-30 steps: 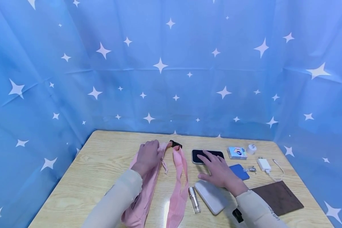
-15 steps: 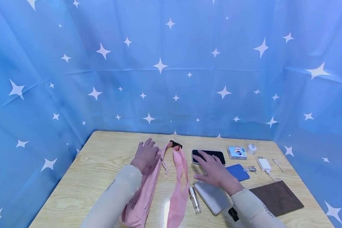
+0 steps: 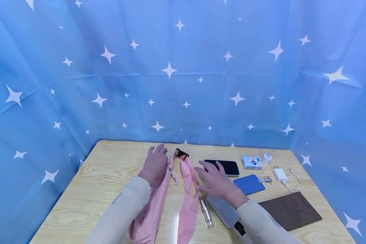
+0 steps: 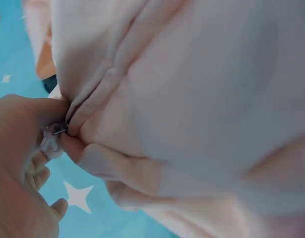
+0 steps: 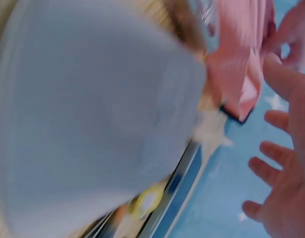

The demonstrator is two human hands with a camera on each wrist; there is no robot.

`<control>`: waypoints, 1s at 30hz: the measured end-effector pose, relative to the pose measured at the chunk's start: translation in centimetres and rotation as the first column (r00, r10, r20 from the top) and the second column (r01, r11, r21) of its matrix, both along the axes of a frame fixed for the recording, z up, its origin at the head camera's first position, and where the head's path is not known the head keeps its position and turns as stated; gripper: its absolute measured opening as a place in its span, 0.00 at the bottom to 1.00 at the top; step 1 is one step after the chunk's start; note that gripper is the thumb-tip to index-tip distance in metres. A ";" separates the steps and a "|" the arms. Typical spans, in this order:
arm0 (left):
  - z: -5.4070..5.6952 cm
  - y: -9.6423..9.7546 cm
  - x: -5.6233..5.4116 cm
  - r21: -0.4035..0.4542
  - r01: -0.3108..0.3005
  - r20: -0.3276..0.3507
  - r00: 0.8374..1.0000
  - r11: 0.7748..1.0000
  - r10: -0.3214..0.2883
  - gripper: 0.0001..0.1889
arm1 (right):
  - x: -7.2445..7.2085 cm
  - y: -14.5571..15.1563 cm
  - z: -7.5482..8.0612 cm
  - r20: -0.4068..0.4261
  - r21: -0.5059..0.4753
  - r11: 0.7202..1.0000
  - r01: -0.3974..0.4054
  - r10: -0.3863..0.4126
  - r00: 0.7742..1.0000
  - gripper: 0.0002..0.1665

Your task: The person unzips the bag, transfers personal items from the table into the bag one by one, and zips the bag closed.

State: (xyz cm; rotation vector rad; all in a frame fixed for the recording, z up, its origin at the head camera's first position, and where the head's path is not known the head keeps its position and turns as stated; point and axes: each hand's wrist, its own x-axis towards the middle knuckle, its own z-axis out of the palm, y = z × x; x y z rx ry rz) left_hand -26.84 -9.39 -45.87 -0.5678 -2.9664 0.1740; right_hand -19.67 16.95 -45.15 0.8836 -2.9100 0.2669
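A pink waist bag [image 3: 148, 225] lies lengthwise on the table, its strap [image 3: 188, 206] trailing beside it from a black buckle [image 3: 182, 153]. My left hand [image 3: 155, 165] pinches the bag's far end between thumb and forefinger, beside the zipper end [image 4: 60, 131] in the left wrist view. Over the table right of the strap, my right hand [image 3: 217, 183] has its fingers spread and holds nothing. Beneath this hand and forearm lies a pale rounded flat case [image 3: 223, 211], partly hidden. A black-screened phone [image 3: 230, 168] lies just beyond the right fingers.
A clear-and-silver tube [image 3: 207, 214] lies between strap and case. To the right are a blue card holder [image 3: 249, 184] with a metal clip, a brown flat pouch [image 3: 292, 210], a white charger [image 3: 280, 174] with cable, a small printed box [image 3: 251, 162] and a round white piece [image 3: 266, 158].
My right hand has moved left from over the phone towards the strap, uncovering more of the blue card holder. The left hand has shifted slightly at the bag's far end.
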 end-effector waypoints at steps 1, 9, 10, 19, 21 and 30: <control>0.3 -0.1 0.0 0.024 0.001 -0.012 1.000 1.000 -0.001 0.13 | -0.1 -0.5 0.1 -0.014 -0.008 1.000 -0.008 0.008 1.000 0.35; 2.4 0.1 0.2 0.290 0.024 -0.067 0.998 0.957 -0.005 0.14 | -1.4 -4.8 0.5 -0.192 -0.004 1.000 0.011 -0.012 0.981 0.29; 2.6 0.1 0.2 0.312 0.030 -0.070 0.998 0.950 -0.008 0.14 | -1.7 -5.2 0.6 -0.216 -0.011 1.000 0.015 -0.017 0.976 0.28; 3.1 0.4 0.7 0.468 0.047 -0.039 0.999 0.883 -0.033 0.12 | -3.5 -7.5 0.8 -0.333 -0.016 0.993 0.121 -0.120 0.935 0.15; 3.1 0.3 0.8 0.497 0.045 -0.030 0.999 0.867 -0.035 0.11 | -3.8 -7.7 0.7 -0.324 -0.022 0.991 0.128 -0.129 0.937 0.14; 2.9 0.2 1.2 0.596 0.057 -0.013 0.998 0.801 -0.061 0.11 | -4.2 -8.3 0.4 -0.337 -0.082 0.987 0.140 -0.160 0.928 0.08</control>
